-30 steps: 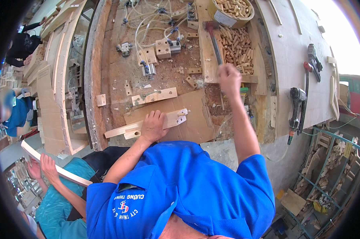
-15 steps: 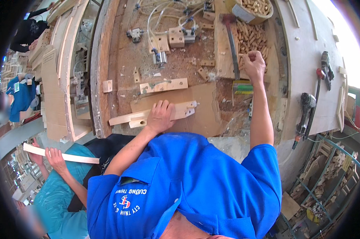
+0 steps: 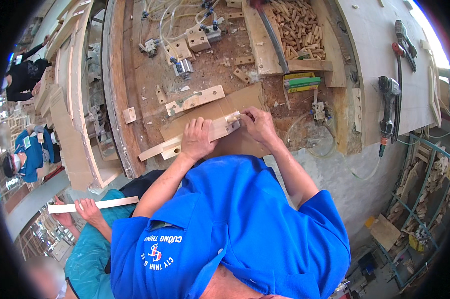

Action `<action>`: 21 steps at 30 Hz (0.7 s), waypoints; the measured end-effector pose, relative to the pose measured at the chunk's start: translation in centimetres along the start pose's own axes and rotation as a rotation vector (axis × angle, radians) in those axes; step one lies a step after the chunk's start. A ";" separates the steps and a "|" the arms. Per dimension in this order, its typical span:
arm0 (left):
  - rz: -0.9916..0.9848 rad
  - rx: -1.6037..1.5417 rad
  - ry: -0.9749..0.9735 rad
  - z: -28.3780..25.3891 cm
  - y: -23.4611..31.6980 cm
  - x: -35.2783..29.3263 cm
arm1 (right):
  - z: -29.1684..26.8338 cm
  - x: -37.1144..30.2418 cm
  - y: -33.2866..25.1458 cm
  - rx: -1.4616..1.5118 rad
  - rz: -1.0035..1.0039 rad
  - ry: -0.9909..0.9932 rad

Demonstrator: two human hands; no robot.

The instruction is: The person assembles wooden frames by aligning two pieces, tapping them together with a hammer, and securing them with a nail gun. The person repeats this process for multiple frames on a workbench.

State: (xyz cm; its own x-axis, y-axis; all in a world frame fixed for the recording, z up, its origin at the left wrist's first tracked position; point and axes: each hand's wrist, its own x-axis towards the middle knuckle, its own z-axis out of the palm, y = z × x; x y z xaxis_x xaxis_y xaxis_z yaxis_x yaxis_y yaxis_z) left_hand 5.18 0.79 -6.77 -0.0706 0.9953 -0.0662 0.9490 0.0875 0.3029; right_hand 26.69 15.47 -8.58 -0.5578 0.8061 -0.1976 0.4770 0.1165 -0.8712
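Observation:
My left hand [image 3: 197,138] is closed over a pale wooden rail [image 3: 220,128], holding it down on a flat sheet of cardboard [image 3: 250,98]. The rail lies slantwise, with a holed wooden block [image 3: 171,151] against its near side. At its right end, my right hand [image 3: 259,128] pinches a small wooden dowel [image 3: 236,115] between thumb and fingertips. The fingers partly cover the dowel, so how deep it sits is hidden. Beyond the rail lies a wooden strip [image 3: 195,100] with holes and dark stains.
A wooden bin of dowels [image 3: 297,30] stands at the far right, a hammer [image 3: 272,35] along its edge. Air fittings with clear hoses [image 3: 182,65] lie farther back. Power tools [image 3: 388,104] rest on the right-hand board. A co-worker [image 3: 93,239] at left holds a wooden strip.
My right hand has come from the dowel bin to the rail's right end, with a dowel between its fingers. My left hand stays on the rail. The whole view has shifted slightly.

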 end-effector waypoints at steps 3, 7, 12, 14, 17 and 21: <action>-0.015 -0.015 -0.010 0.0 0.0 0.1 | -0.4 0.4 -0.1 -0.147 -0.178 -0.034; -0.009 -0.039 -0.011 0.1 -0.1 0.0 | -0.8 1.0 -1.2 -0.309 -0.283 -0.142; -0.005 -0.067 0.005 0.2 -0.1 0.0 | -0.2 1.4 -1.2 -0.238 -0.250 -0.118; -0.013 -0.069 -0.024 0.0 -0.2 0.0 | 0.4 0.9 -0.9 -0.186 -0.196 -0.056; -0.023 -0.075 -0.055 -0.1 -0.2 0.0 | 1.2 0.3 -0.5 -0.146 -0.128 0.010; -0.030 -0.053 -0.064 0.0 -0.2 -0.2 | 2.1 -0.7 -0.6 -0.124 -0.081 0.061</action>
State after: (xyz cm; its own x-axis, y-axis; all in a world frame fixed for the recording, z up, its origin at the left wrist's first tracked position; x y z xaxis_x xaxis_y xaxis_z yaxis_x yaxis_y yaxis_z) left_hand 5.02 0.58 -6.82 -0.0771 0.9878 -0.1356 0.9290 0.1206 0.3500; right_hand 25.39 13.59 -8.90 -0.5575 0.8244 -0.0983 0.5143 0.2500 -0.8203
